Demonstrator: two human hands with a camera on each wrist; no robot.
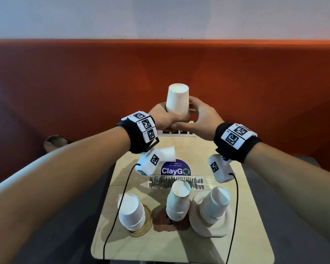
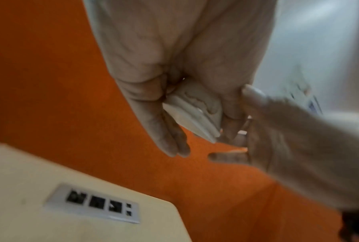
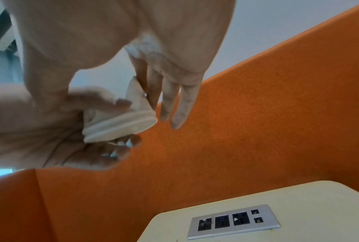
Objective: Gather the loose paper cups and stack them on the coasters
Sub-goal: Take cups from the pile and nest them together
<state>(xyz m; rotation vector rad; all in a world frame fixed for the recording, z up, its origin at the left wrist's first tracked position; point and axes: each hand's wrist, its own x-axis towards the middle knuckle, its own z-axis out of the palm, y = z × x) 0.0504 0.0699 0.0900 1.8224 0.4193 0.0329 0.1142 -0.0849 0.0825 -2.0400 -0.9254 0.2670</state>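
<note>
Head view: both hands (image 1: pixel 179 119) hold upside-down cup stack (image 1: pixel 177 101) upright.

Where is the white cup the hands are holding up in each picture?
Head: the held cups, upside down, sit top centre between both hands.
Left wrist: only their rims show, mid-frame.
Right wrist: rims left of centre.
Shared landmark: the socket panel in the table, under the hands.

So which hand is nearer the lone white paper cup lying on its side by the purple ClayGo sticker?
Left. The left hand is raised directly above and beyond the tipped white paper cup; the right hand is farther off to its right.
</note>
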